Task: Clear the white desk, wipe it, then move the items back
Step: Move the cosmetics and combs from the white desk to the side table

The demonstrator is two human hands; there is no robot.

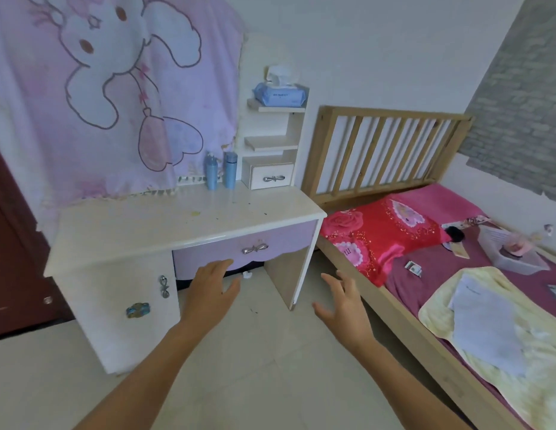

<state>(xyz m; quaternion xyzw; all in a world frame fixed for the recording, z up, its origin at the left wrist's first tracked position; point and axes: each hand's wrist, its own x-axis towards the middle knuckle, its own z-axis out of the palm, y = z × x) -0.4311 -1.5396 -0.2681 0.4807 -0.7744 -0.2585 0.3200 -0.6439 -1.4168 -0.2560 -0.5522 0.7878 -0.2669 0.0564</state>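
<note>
Left hand (211,287) and right hand (342,301) both spread, fingers loose, nothing held, low before the front edge of the glossy white counter (177,221). Two tall light-blue plastic bottles (230,170) stand far beyond the left hand, at the counter's back. Judgement: take one per hand, round the body, kept upright.

desk (146,225): top glossy, smooth, laminate look, with specks and a yellowish stain.
drawer front (208,252): lilac, matt.
bow handle (255,248): shiny metal.
two bottles (230,170): smooth, satin sheen.
pack of wipes (280,94): soft crinkled plastic film.
bed frame (385,144): bare pale wood, unpainted.
hanging blanket (100,88): fleecy cloth.
pillow (379,240): printed cloth, slight sheen.
floor (255,352): glossy tile.
</note>
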